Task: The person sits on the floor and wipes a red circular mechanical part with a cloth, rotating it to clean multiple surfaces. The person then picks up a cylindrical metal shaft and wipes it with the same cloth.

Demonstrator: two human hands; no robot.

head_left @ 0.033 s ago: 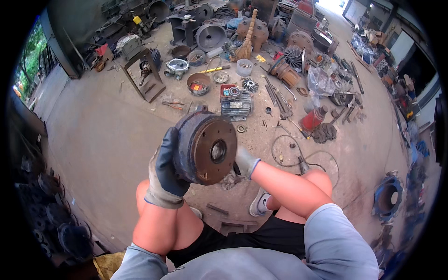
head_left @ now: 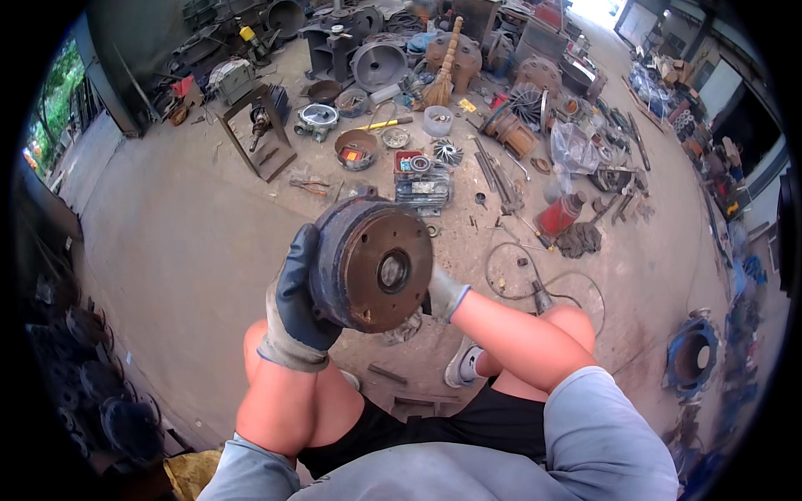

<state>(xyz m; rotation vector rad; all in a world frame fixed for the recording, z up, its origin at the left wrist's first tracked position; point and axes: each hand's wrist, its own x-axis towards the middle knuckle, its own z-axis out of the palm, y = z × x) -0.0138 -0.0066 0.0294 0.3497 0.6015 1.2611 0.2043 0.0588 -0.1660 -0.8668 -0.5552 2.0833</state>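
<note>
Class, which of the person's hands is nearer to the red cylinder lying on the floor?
The right hand. It sits behind the rusty round part's right edge, toward the red cylinder; the left hand grips the part's far left side.

Both gloved hands, left hand (head_left: pixel 296 305) and right hand (head_left: pixel 443 292), hold up a rusty round drum (head_left: pixel 372 263).

Rusty, matt, rough-faced round brown metal drum (head_left: pixel 372 263); dark rubbery-coated knit cloth glove with grey cuff (head_left: pixel 294 313); dusty, matt grey concrete floor (head_left: pixel 192 242).
</note>
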